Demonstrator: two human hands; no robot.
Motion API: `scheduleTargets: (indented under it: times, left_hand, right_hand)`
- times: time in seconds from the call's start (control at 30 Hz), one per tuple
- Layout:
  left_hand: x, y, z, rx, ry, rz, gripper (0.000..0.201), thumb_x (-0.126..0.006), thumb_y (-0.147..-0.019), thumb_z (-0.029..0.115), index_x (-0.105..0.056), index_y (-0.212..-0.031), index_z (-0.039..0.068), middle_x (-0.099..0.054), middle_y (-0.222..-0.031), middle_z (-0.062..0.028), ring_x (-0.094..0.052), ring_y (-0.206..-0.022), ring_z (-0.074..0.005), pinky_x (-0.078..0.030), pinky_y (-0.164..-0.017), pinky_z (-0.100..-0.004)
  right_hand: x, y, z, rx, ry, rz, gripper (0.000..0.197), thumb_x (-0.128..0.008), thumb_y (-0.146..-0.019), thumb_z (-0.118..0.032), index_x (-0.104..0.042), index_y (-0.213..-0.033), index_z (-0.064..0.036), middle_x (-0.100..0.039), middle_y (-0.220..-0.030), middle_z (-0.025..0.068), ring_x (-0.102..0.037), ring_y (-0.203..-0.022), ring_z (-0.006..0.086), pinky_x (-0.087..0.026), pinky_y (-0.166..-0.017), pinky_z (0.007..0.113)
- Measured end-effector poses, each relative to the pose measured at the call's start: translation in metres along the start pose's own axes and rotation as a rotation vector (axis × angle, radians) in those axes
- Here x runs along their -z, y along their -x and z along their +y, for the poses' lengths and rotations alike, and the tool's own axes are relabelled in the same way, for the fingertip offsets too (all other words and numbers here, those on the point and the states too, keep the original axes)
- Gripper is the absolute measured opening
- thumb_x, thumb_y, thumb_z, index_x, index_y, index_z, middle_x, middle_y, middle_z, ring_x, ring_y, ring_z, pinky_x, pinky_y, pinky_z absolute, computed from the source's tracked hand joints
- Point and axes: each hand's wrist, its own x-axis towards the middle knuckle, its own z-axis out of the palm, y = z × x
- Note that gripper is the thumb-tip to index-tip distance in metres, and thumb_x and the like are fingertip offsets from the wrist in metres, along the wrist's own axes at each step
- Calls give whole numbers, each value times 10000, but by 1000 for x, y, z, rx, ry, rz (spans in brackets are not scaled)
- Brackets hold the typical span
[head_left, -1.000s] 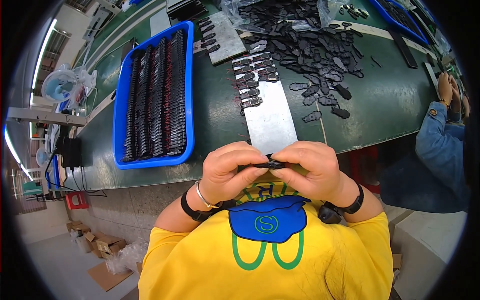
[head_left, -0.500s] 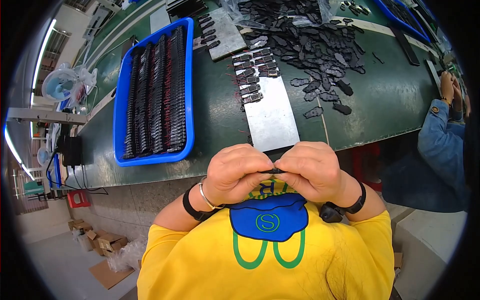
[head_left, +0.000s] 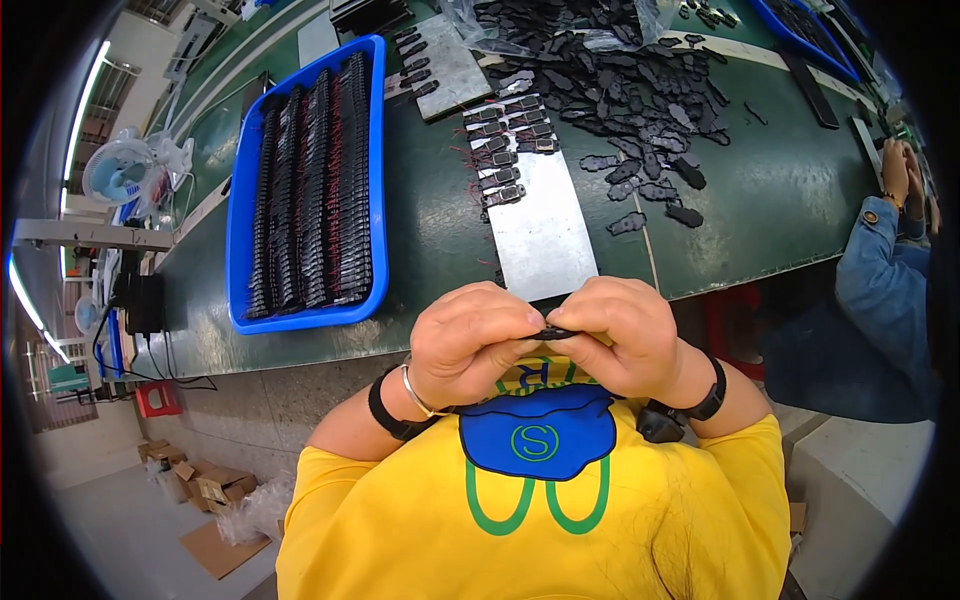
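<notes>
Between the fingertips of my left hand (head_left: 474, 335) and my right hand (head_left: 622, 335), a small black plastic part (head_left: 550, 333) is pinched at both ends. Both hands are closed on it, close to my chest and just in front of the table edge. My fingers cover most of the part. Beyond my hands lies a pale metal plate (head_left: 545, 235). Two rows of small black assemblies (head_left: 502, 177) with red wires rest on its far half. To the right of the plate is a heap of flat black plastic pieces (head_left: 650, 110), some scattered singly toward me.
A blue tray (head_left: 378, 200) packed with rows of black parts and red wires stands at the left on the green table (head_left: 760, 220). A second metal plate (head_left: 455, 75) lies farther back. A co-worker's denim sleeve (head_left: 880, 260) is at the right.
The fingers of both hands have shifted slightly around the black part, and more of it shows between them. The things on the table have not moved.
</notes>
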Motion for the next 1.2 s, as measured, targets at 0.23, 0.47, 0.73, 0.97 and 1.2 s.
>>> scheduleTargets:
  times: [0.23,0.47,0.73,0.97,1.2]
  left_hand:
    - [3,3,0,38,4,19,165,-699,-794,-15,-651,-951,-17,-678,-881,-122,-654,-754,-221,-503,-665,-288]
    - [6,8,-3,85,10,33,166,-700,-801,-6,-648,-957,-20,-681,-898,-130,-657,-772,-224,-508,-682,-287]
    - [8,10,0,155,9,-11,203,-701,-794,-12,-645,-989,-21,-680,-903,-131,-657,-791,-224,-512,-705,-294]
    - [13,-2,7,221,-99,-23,252,-731,-743,-18,-663,-985,-2,-681,-892,-118,-647,-754,-203,-502,-667,-295]
    - [45,-6,33,234,-190,-112,230,-739,-705,-39,-687,-924,7,-675,-832,-95,-640,-704,-187,-495,-614,-283]
  right_hand:
    - [3,-2,-5,-208,-122,12,250,-778,-706,-30,-652,-921,-6,-663,-782,111,-640,-648,233,-494,-562,296]
    - [8,-4,-5,-189,-56,-8,245,-777,-703,-23,-660,-916,-5,-666,-787,111,-641,-649,238,-495,-566,298]
    - [6,-1,-1,-134,-2,-32,221,-771,-691,-5,-650,-875,-2,-660,-762,117,-640,-633,252,-497,-554,311]
    - [6,-7,1,-95,43,-56,219,-762,-677,14,-645,-862,-1,-659,-756,118,-639,-621,258,-499,-549,317]
    - [2,-19,1,-10,46,-152,269,-767,-683,-21,-638,-919,-17,-661,-761,95,-629,-611,241,-477,-534,314]
